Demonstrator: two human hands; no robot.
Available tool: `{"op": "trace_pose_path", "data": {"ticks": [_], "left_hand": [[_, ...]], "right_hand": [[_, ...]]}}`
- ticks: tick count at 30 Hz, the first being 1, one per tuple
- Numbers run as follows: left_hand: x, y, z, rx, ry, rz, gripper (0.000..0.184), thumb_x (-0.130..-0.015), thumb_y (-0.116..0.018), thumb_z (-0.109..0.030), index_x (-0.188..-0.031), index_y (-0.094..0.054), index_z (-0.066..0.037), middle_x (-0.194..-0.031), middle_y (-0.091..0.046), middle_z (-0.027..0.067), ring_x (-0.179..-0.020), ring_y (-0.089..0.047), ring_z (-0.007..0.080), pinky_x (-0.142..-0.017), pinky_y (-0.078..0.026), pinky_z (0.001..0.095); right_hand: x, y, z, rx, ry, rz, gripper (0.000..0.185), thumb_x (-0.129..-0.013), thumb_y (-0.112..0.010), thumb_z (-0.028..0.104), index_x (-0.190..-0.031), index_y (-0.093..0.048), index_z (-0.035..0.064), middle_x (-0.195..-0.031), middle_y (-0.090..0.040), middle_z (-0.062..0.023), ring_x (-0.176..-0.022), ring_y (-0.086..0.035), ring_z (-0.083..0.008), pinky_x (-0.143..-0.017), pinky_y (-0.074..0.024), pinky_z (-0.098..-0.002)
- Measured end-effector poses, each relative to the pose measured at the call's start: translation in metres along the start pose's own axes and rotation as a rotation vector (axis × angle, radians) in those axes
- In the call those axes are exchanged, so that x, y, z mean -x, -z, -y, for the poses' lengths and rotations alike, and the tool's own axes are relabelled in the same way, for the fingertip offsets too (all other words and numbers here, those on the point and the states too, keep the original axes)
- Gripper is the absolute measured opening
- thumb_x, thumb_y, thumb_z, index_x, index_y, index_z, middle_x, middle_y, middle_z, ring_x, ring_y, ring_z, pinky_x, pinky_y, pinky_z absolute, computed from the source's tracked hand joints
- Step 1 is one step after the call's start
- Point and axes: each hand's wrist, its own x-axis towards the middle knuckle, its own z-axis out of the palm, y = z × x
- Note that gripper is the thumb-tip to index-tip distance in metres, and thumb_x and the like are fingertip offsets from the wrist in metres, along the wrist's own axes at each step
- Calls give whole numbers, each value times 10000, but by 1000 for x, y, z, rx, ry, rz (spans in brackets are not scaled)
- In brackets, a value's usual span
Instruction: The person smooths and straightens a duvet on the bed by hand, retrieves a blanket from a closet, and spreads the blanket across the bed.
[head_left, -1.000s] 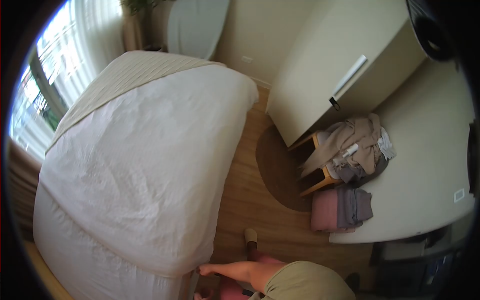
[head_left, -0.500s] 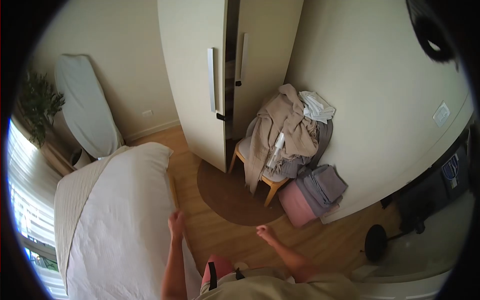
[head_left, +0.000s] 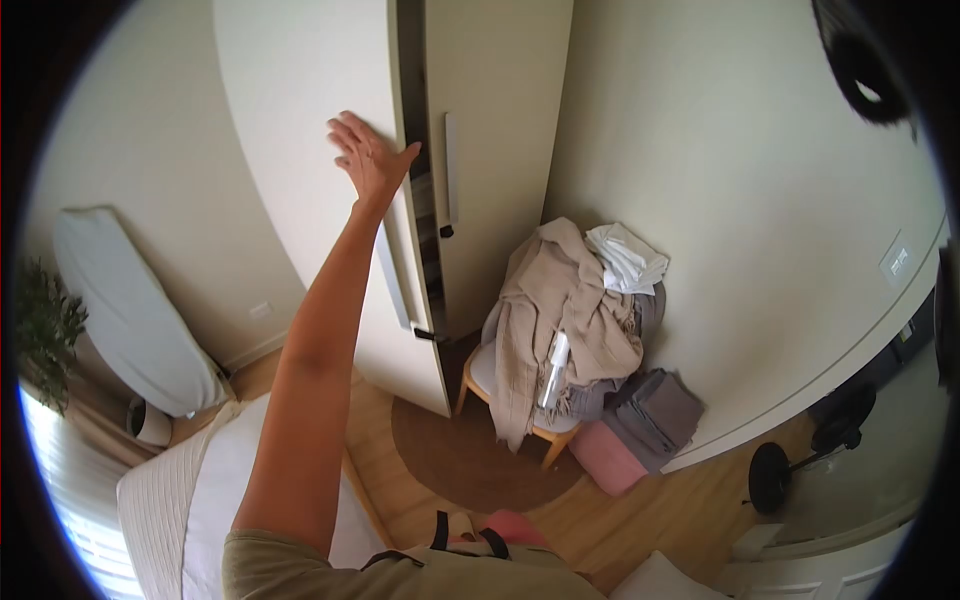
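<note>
My left hand [head_left: 370,160] is raised with its fingers spread, at the edge of the left wardrobe door [head_left: 310,130], above its long silver handle [head_left: 392,275]. The thumb reaches round toward the dark gap between the doors. That door stands ajar, and shelves show faintly inside. The right wardrobe door [head_left: 495,150] has a similar handle. My right hand does not show. To the right of the doors, a chair [head_left: 560,425] bears a heap of beige cloth [head_left: 570,280], white folded cloth [head_left: 625,255] and a white tube-like object [head_left: 553,368].
Folded grey cloth [head_left: 655,415] and a pink bundle [head_left: 607,457] lie beside the chair. A round brown rug [head_left: 450,460] is on the floor. The bed [head_left: 230,490], an ironing board [head_left: 135,310] and a plant [head_left: 45,325] are at left. A white pillow-like thing [head_left: 660,580] is low right.
The view has turned from the bed to the wardrobe. My left hand has risen from beside the bed to the left door and its fingers have spread. My right hand has left the view.
</note>
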Motion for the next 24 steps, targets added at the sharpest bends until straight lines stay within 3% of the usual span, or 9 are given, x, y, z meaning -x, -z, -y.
{"op": "trace_pose_path", "data": {"ticks": [6, 11, 13, 14, 15, 17, 18, 22, 24], "left_hand": [[-4, -33, -5, -57, 31, -132, 935, -616, -611, -19, -1343, -29, 65, -1357, -50, 362, -1202, -133, 590, -912, -270, 635], [19, 15, 19, 141, -147, -216, 866, -589, -527, 81, -1365, -151, -1, -1376, -225, 261, -1282, -240, 362, -1015, -259, 403], [34, 50, 43, 215, -17, -210, 780, -607, -526, 93, -1336, -269, -9, -1274, -412, 216, -1165, -420, 244, -953, -333, 315], [45, 71, 59, 227, 135, -233, 654, -639, -530, 86, -1270, -370, 21, -1137, -522, 167, -1000, -501, 199, -866, -397, 300], [55, 87, 87, 279, 112, -338, 533, -703, -566, 61, -1215, -419, 33, -1043, -565, 132, -891, -534, 189, -808, -429, 285], [63, 131, 86, 207, 262, -395, 380, -787, -612, -22, -1142, -487, 27, -978, -591, 105, -842, -543, 138, -751, -445, 241], [63, 146, 96, 233, 229, -461, 321, -788, -619, -35, -1088, -524, 29, -919, -609, 96, -810, -553, 117, -734, -453, 238], [63, 193, 117, -135, 271, -581, 323, -818, -604, -110, -1120, -536, -18, -973, -618, 93, -861, -581, 161, -789, -457, 263], [62, 201, 127, -197, 286, -612, 334, -831, -592, -143, -1141, -533, -34, -1019, -615, 106, -910, -591, 190, -839, -456, 284]], "right_hand": [[-19, -72, 62, 368, 316, -15, 200, -774, -574, 202, -789, -602, 4, -661, -573, -104, -503, -534, -178, -435, -421, -328], [-72, -114, 210, 897, 465, 80, 193, -751, -591, 235, -780, -622, 47, -655, -578, -68, -502, -518, -157, -451, -418, -321], [-86, -140, 284, 513, 489, 125, 112, -731, -575, 189, -709, -625, 91, -672, -608, -42, -577, -577, -187, -491, -450, -352], [-121, -167, 318, 923, 975, -151, 133, -730, -555, 180, -702, -619, 67, -696, -620, -97, -623, -605, -240, -518, -468, -391], [-145, -185, 369, 1162, 1042, -77, 232, -769, -538, 279, -738, -598, 57, -579, -561, -24, -511, -544, -193, -494, -446, -334], [-196, -248, 460, 705, 1215, 90, 204, -745, -520, 233, -680, -588, 52, -652, -605, -115, -609, -592, -288, -581, -472, -388], [-127, -279, 527, 602, 1004, 176, 213, -770, -507, 227, -700, -594, 45, -623, -598, -118, -584, -589, -270, -566, -465, -374], [18, -428, 715, 149, 1238, 572, 180, -815, -564, 233, -890, -603, 74, -666, -579, -7, -578, -521, -89, -528, -412, -240], [37, -467, 767, 403, 1264, 516, 342, -789, -635, 325, -1053, -576, 115, -809, -605, -2, -698, -562, -124, -643, -461, -259]]}}
